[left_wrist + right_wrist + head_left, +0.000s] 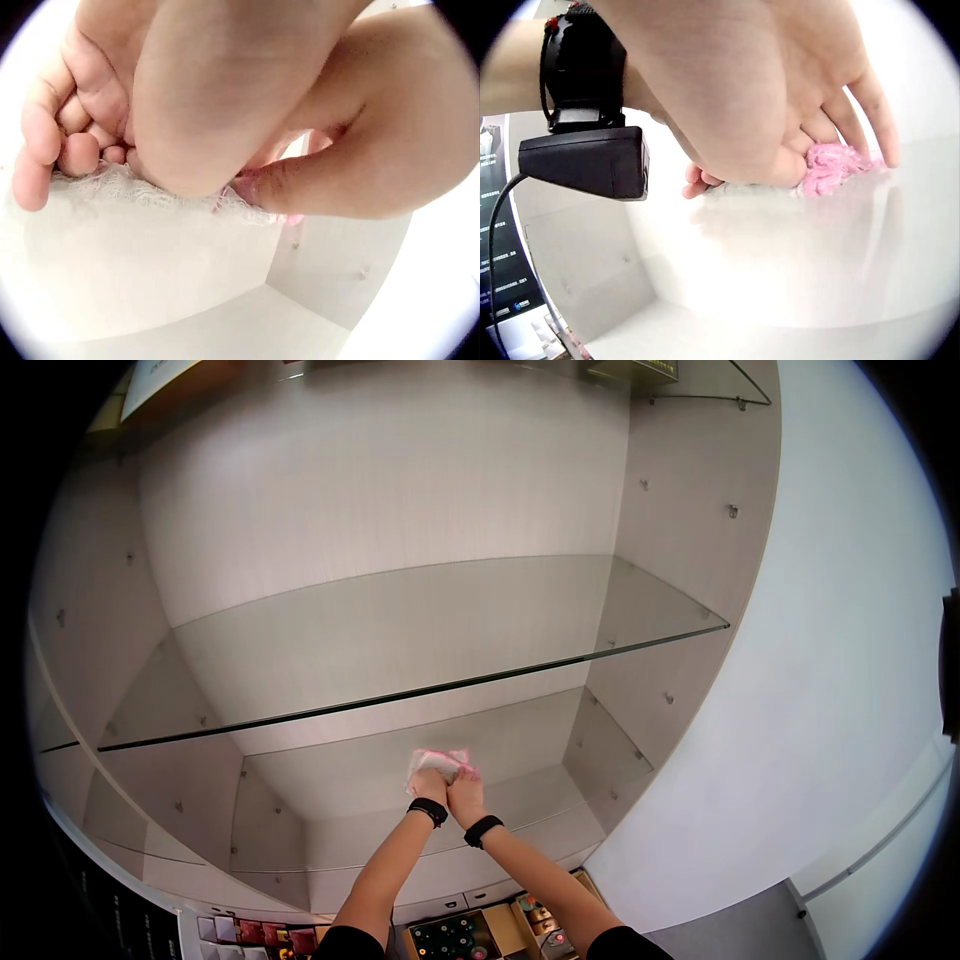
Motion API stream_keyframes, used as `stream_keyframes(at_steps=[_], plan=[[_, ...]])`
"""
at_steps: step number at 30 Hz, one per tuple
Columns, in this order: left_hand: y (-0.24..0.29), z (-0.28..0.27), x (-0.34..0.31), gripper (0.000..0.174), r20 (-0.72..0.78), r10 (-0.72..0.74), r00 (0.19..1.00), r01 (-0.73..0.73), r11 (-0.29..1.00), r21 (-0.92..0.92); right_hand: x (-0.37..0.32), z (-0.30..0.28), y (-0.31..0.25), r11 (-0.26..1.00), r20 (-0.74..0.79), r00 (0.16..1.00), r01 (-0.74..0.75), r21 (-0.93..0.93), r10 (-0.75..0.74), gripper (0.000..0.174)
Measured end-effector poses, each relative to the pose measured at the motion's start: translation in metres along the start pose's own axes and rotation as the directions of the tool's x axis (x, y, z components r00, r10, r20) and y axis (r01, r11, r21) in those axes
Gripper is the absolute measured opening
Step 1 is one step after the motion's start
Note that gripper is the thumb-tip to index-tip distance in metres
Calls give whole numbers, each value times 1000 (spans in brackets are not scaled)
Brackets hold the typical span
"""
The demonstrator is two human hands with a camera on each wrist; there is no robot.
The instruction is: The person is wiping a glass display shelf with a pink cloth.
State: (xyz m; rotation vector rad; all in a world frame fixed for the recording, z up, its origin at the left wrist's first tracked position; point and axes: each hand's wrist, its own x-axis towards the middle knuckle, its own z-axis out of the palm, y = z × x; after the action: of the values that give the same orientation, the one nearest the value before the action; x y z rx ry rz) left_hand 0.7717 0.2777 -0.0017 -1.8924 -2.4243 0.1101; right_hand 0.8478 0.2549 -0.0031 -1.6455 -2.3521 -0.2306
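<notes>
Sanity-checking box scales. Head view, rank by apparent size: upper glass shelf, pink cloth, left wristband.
1. upper glass shelf, by far the largest.
2. pink cloth, partly hidden by the left hand.
3. left wristband, slightly smaller than the cloth's visible part; close call.

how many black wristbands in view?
2: one wristband behind the left hand, one behind the right hand, both on the pink cloth. None seem hidden.

The cloth (438,762) under the fingers (870,112) is pink with a whitish, lacy edge. The wrist straps (428,811) behind the fingers are black. Above the fingertips, the clear glass shelf (420,690) has a dark edge. The cabinet wall (380,490) beyond is pale grey-white.
</notes>
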Motion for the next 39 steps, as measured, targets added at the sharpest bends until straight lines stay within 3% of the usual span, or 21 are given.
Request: stream_keyframes(at_steps=[1, 3, 4, 7, 11, 14, 16, 18, 20, 21, 23, 24, 26, 28, 30, 31, 32, 34, 36, 37, 39], plan=[[-2, -1, -6, 13, -42, 58, 997, -59, 998, -10, -1, -5, 1, 1000, 3, 1000, 7, 1, -7, 24], [-4, -4, -25, 14, -76, 27, 997, -32, 997, -74, -9, -17, 3, 994, 171, 980, 107, -30, -100, 31], [-7, -5, -33, 15, -120, 0, 993, -17, 991, -136, -17, -16, 2, 992, 173, 978, 124, -25, -118, 31], [-17, 5, -53, 17, -112, 90, 990, -110, 976, -185, -42, -15, 5, 957, 70, 966, 258, -135, -250, 31], [-31, -3, -80, 15, -170, 218, 961, -251, 945, -210, -60, -20, 2, 950, 4, 955, 296, -99, -297, 28], [-34, 1, -65, 13, -286, 151, 946, -240, 920, -309, -48, -16, -1, 950, -34, 951, 303, -78, -306, 25], [-30, 7, -55, 14, -244, 122, 962, -189, 943, -273, -33, -20, -7, 974, -8, 974, 224, -21, -224, 21], [-21, 1, -55, 15, -115, -73, 991, 39, 962, -270, -32, -25, -15, 971, 88, 971, 228, -66, -222, 19], [-27, 5, -63, 17, -160, -61, 985, 21, 970, -242, -36, -16, -24, 992, 31, 993, 117, -49, -115, 19], [-34, 3, -72, 17, -163, 26, 986, -63, 973, -222, -45, -19, -26, 992, 34, 993, 118, -47, -117, 19], [-50, 16, -83, 19, -213, 204, 955, -245, 951, -187, -66, -33, -26, 942, 73, 944, 327, -72, -322, 25], [-58, 8, -92, 19, -214, 199, 956, -241, 952, -189, -75, -35, -30, 941, 73, 942, 331, -73, -326, 25], [-70, -19, -121, 18, -15, 318, 948, -316, 936, -155, -90, -35, -35, 949, -18, 952, 301, -93, -304, 29], [-77, -20, -124, 17, -24, 314, 949, -313, 935, -164, -87, -35, -44, 939, -12, 946, 319, -131, -323, 31], [-87, -17, -112, 18, -379, 320, 868, -437, 856, -278, -69, -35, -60, 942, 125, 957, 282, -181, -263, 27], [-90, 10, -87, 18, -361, 215, 907, -354, 853, -383, -58, -36, -69, 941, 136, 955, 287, -182, -265, 27], [-92, 15, -81, 18, -350, 210, 913, -347, 851, -394, -44, -36, -79, 950, 230, 947, 265, -165, -224, 25], [-99, 8, -68, 17, -149, 39, 988, -86, 942, -324, -36, -23, -90, 955, 323, 926, 253, -155, -193, 23], [-109, 8, -73, 16, -84, 29, 996, -53, 954, -296, -32, -11, -100, 973, 95, 980, 186, -139, -174, 21], [-115, 8, -78, 16, -16, 29, 999, -32, 965, -261, -39, -26, -103, 957, 172, 948, 282, -71, -267, 23], [-135, 7, -101, 16, -42, 85, 995, -93, 965, -245, -60, -36, -110, 927, 109, 924, 372, -38, -367, 27]])
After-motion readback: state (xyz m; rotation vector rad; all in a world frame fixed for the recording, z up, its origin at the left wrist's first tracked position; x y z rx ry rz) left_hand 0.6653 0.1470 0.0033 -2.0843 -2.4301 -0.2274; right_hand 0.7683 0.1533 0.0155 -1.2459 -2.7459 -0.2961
